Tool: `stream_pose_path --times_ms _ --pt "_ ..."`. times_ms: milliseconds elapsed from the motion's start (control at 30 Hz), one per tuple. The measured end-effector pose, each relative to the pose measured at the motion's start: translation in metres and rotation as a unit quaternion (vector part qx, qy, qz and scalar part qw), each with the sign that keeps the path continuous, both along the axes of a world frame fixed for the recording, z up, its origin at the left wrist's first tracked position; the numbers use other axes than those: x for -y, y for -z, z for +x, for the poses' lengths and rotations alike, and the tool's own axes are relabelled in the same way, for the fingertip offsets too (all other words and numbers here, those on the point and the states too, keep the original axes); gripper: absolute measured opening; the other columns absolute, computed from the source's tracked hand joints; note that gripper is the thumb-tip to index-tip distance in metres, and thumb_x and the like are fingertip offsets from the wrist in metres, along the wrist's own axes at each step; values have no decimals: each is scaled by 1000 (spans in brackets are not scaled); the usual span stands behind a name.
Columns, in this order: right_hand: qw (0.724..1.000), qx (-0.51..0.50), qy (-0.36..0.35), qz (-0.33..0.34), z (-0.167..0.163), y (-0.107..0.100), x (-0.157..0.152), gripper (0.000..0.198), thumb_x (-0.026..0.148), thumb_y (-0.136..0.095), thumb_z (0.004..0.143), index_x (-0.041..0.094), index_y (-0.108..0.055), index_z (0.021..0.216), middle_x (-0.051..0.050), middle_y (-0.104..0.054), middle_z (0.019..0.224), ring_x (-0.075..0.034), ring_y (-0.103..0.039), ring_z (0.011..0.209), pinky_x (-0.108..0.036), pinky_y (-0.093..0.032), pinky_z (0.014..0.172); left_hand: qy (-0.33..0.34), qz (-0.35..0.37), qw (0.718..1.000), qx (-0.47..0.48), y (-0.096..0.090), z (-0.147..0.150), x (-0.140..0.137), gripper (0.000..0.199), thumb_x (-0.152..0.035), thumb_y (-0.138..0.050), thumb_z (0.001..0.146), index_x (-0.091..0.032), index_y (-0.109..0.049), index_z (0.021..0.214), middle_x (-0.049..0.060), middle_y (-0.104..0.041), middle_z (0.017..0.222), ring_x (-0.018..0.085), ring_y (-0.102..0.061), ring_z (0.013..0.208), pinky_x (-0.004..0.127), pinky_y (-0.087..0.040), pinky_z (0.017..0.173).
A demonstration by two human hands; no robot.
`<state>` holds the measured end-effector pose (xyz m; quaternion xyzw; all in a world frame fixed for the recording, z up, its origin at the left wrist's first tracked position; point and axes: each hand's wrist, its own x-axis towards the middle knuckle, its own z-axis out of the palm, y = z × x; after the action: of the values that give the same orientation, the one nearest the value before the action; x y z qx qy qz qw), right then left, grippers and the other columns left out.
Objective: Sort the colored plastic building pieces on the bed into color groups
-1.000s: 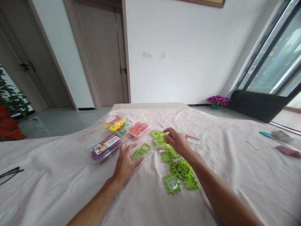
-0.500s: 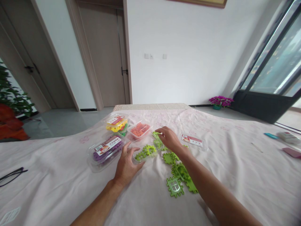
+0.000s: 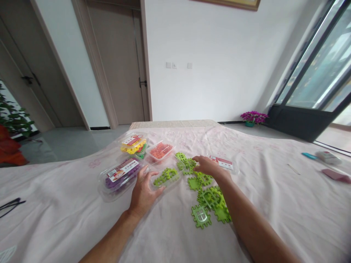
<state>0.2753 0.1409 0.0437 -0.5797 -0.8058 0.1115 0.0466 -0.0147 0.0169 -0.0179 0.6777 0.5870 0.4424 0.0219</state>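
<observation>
My left hand [image 3: 144, 191] holds the near left side of a clear plastic box [image 3: 178, 178], its thumb and fingers spread around the edge. Several green interlocking plastic pieces [image 3: 166, 176] lie inside the box. To the right, my right hand [image 3: 210, 167] hovers low beside a green piece [image 3: 188, 165] on the cloth, thumb and forefinger apart; I see nothing held, though its other fingers are partly hidden. More loose green pieces [image 3: 210, 197] form a trail toward me under my right forearm, among them a window-shaped piece [image 3: 201, 216].
Left of the box is a lidded box of purple pieces [image 3: 123, 174]. Behind stand a box of orange pieces [image 3: 161, 151] and stacked boxes with yellow pieces [image 3: 134, 147]. A labelled clear lid [image 3: 223, 163] lies right of my hand. Glasses [image 3: 11, 206] rest at the far left.
My right hand has drawn back and to the right from the far green piece, which now lies on the cloth. My left hand still holds the box. The view has shifted slightly.
</observation>
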Motion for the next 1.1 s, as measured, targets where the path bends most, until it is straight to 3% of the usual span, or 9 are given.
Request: stream_pose_path --times_ms 200,367,567,667,800,933,1100 --pt "996 64 55 -5 -8 -3 5 53 34 -76 68 22 -66 118 -10 -69 115 -28 -62 107 -31 -45 79 11 -1 1000 9 1 -1 -1 43 -29 -75 70 -24 -62 110 11 -39 139 29 -47 128 46 -43 106" --pt "998 22 64 4 2 -14 6 25 25 -72 69 21 -74 94 -5 -72 98 -21 -65 89 -26 -40 67 14 0 1000 18 2 -2 -1 44 -30 -76 70 -24 -62 111 11 -39 139 30 -46 129 47 -43 106" --pt "985 -82 101 117 4 -30 8 20 35 -63 79 25 -74 94 -3 -72 86 -18 -63 78 -26 -37 63 23 -4 999 22 2 1 0 47 -28 -77 69 -24 -61 113 11 -38 141 29 -43 132 47 -41 108" --pt "972 -182 74 131 -9 -32 10 23 40 -59 82 24 -73 93 -1 -72 79 -17 -64 72 -25 -39 62 27 -5 999 17 1 2 1 48 -32 -77 69 -24 -61 114 11 -38 142 30 -40 135 50 -37 111" --pt "959 -266 31 93 -31 -28 15 24 37 -58 83 21 -73 92 -1 -71 73 -16 -64 65 -24 -42 60 28 -9 999 15 0 3 2 49 -35 -77 70 -25 -61 115 11 -38 142 30 -41 134 50 -39 110" --pt "963 -242 -20 115 -49 -23 22 22 33 -59 84 21 -75 91 -4 -74 85 -17 -66 74 -26 -45 67 29 -8 999 12 -3 4 4 50 -35 -78 69 -26 -61 116 11 -38 143 30 -45 131 49 -42 107" --pt "974 -179 -79 116 -66 -19 30 29 32 -62 83 23 -73 108 -5 -73 104 -19 -66 86 -26 -46 74 26 -8 1000 8 -5 6 6 51 -35 -77 70 -27 -60 117 10 -39 144 29 -47 129 48 -44 105"
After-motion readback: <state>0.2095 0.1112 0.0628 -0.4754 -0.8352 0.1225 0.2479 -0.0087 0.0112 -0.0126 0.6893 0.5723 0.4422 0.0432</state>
